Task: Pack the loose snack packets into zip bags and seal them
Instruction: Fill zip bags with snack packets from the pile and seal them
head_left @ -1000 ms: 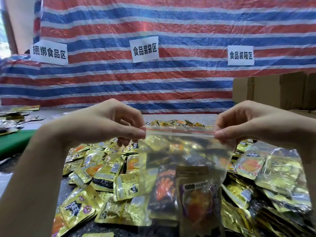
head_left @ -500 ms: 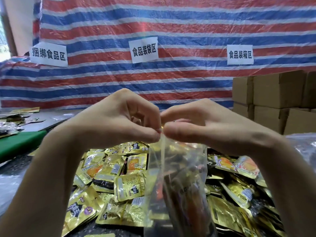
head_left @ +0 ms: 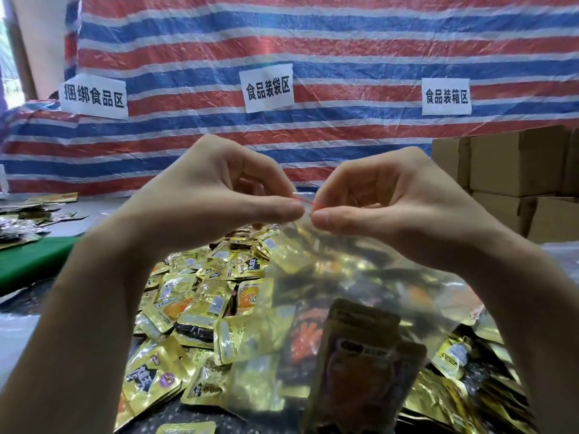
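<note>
A clear zip bag (head_left: 351,296) with a red zip strip hangs in front of me, holding several snack packets, among them a brown pouch (head_left: 360,368). My left hand (head_left: 216,195) and my right hand (head_left: 382,202) are raised side by side, each pinching the red strip at the bag's top between thumb and forefinger. The fingertips nearly meet at the middle of the strip. Below lies a heap of loose gold snack packets (head_left: 188,311) on the table.
Stacked cardboard boxes (head_left: 513,164) stand at the right. A striped tarp (head_left: 313,42) with three white signs hangs behind the table. A green mat (head_left: 28,261) and more flat packets (head_left: 31,211) lie at the far left.
One second ago my hands held the bag's top stretched wide apart. They have come together at the middle of the strip and the bag has lifted slightly.
</note>
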`<state>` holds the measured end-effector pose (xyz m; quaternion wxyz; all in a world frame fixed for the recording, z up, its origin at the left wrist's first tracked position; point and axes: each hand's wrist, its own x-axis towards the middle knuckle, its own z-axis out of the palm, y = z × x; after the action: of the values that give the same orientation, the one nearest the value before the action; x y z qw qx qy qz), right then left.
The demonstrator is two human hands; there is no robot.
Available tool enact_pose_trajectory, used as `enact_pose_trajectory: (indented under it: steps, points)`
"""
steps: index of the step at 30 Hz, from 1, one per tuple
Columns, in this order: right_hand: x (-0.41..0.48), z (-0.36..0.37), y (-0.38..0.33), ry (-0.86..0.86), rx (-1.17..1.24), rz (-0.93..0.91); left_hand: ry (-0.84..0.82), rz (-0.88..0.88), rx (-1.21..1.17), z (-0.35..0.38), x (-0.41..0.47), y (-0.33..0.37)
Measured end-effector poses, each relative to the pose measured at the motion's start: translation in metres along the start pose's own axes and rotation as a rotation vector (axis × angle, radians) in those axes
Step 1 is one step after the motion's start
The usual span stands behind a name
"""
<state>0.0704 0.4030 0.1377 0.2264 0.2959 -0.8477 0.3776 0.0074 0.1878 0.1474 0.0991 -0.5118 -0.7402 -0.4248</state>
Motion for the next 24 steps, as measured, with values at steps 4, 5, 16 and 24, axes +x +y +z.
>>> enact_pose_trajectory:
  steps: [4,5,16,24]
  points:
    - [0.0,0.0,-0.002,0.0,-0.026,0.047,-0.011,-0.015,-0.041,0.005,0.003,-0.001]
    - [0.0,0.0,-0.002,-0.001,-0.037,0.058,-0.022,-0.02,-0.053,0.007,0.003,-0.001]
    - [0.0,0.007,-0.012,0.001,-0.06,0.107,-0.011,-0.019,-0.04,0.012,0.005,0.0]
    - [0.0,0.011,-0.015,-0.001,-0.079,0.096,-0.118,-0.009,0.041,0.009,0.001,0.0]
